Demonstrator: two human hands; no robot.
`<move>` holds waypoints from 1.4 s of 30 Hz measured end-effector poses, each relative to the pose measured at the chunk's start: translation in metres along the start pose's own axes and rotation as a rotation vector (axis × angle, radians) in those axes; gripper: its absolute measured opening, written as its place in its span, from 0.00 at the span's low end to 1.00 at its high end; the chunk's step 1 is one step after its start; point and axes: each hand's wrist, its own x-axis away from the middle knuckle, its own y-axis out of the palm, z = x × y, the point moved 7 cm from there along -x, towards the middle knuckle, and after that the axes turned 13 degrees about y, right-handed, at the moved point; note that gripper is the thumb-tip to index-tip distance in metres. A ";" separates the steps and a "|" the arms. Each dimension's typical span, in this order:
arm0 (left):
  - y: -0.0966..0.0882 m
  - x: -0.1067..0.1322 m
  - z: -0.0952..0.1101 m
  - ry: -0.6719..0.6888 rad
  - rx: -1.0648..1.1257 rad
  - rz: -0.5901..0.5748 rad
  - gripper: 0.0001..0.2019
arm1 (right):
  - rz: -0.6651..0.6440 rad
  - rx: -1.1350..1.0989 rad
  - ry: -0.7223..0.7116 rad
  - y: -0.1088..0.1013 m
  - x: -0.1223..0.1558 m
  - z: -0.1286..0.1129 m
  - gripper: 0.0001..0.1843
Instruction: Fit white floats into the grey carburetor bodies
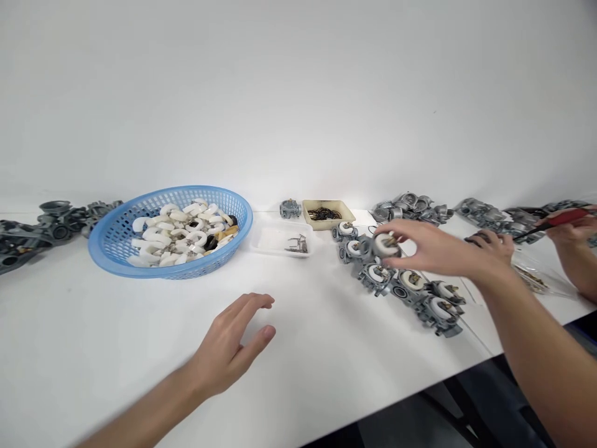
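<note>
My right hand (431, 249) reaches across the white table (69, 348) and grips a grey metal carburetor body with a white float (383, 244), held among a row of like assembled bodies (410, 289). My left hand (233, 339) hovers open just above the table's middle, palm down, holding nothing. A blue plastic basket (109, 239) full of white floats (180, 233) stands to its far left.
A clear tray with small metal clips (284, 239) and a beige box of dark rings (326, 214) sit at the back. Grey castings (37, 230) lie far left, more castings (413, 207) back right. Another person's hand holds a red-handled tool (566, 219) at right.
</note>
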 end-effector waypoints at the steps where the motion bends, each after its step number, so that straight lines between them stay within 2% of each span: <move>1: 0.001 0.000 0.002 0.016 -0.004 -0.006 0.13 | 0.010 0.037 0.096 -0.005 -0.006 0.028 0.29; 4: 0.003 0.000 0.008 0.078 -0.022 -0.002 0.14 | 0.003 0.100 0.255 0.000 -0.018 0.092 0.31; 6: 0.005 -0.001 0.011 0.109 -0.032 0.001 0.14 | -0.011 0.106 0.273 0.013 -0.019 0.116 0.30; 8: 0.006 -0.001 0.012 0.123 -0.041 0.002 0.14 | -0.024 0.096 0.277 0.027 -0.016 0.128 0.28; 11: 0.005 -0.002 0.012 0.126 -0.048 0.005 0.14 | -0.027 0.066 0.263 0.037 -0.008 0.136 0.26; 21: 0.004 -0.003 0.011 0.123 -0.057 0.002 0.14 | -0.077 0.014 0.303 0.042 -0.001 0.148 0.25; 24: 0.004 -0.003 0.009 0.117 -0.055 0.004 0.15 | -0.106 0.012 0.338 0.042 -0.003 0.152 0.28; 27: 0.005 -0.004 0.008 0.115 -0.062 -0.014 0.14 | -0.089 0.024 0.378 0.030 -0.005 0.149 0.34; 30: 0.006 -0.006 0.008 0.105 -0.093 -0.024 0.13 | 0.032 0.031 0.374 0.014 -0.006 0.118 0.39; 32: 0.005 -0.009 0.010 0.130 -0.133 0.001 0.12 | 0.169 -0.039 0.263 0.008 -0.006 0.073 0.32; 33: 0.005 -0.010 0.012 0.156 -0.152 0.009 0.12 | 0.190 -0.115 0.180 0.012 -0.006 0.046 0.28; 35: 0.006 -0.013 0.012 0.166 -0.187 0.016 0.11 | 0.124 -0.205 -0.003 0.034 -0.006 -0.014 0.24; 38: 0.007 -0.015 0.011 0.150 -0.243 0.036 0.10 | 0.060 -0.160 -0.280 0.077 -0.005 -0.093 0.17; 40: 0.000 -0.016 0.014 0.151 -0.281 0.067 0.08 | 0.054 -0.129 -0.391 0.104 -0.006 -0.126 0.12; 42: -0.019 -0.015 0.018 0.146 -0.331 0.120 0.09 | 0.083 -0.140 -0.431 0.123 -0.009 -0.140 0.09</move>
